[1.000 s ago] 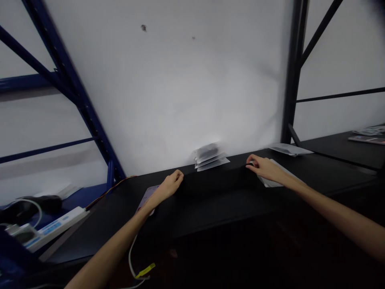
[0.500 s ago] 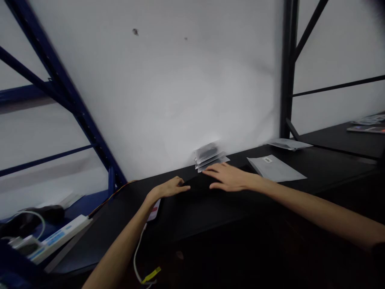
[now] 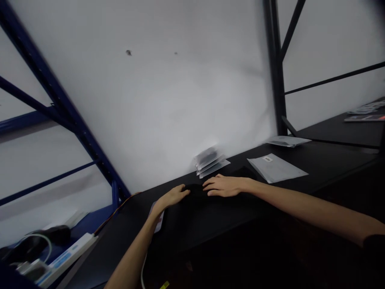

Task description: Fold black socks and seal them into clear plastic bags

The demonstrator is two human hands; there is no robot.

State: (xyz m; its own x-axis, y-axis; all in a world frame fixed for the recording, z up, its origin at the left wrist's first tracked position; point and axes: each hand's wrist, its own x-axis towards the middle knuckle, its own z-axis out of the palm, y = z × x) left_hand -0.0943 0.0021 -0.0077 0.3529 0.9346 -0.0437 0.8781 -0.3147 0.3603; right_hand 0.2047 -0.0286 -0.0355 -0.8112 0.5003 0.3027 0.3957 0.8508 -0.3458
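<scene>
Black soft item [image 3: 196, 193] is touched from both sides. Right hand [image 3: 224, 186] has been brought in from white envelope [image 3: 276, 167], fingers laid flat and slightly spread, not gripping. Left hand [image 3: 173, 196] rests against item's left side, fingers loosely curved; grip cannot be told.

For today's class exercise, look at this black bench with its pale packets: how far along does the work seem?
Done-looking: a flat pale grey envelope with a small white label lies on the black bench, right of the hands. In hand: the left hand and right hand rest on a dark soft-looking object, hard to make out against the bench. Left: a small stack of silvery packets sits by the wall, not touched.
</scene>
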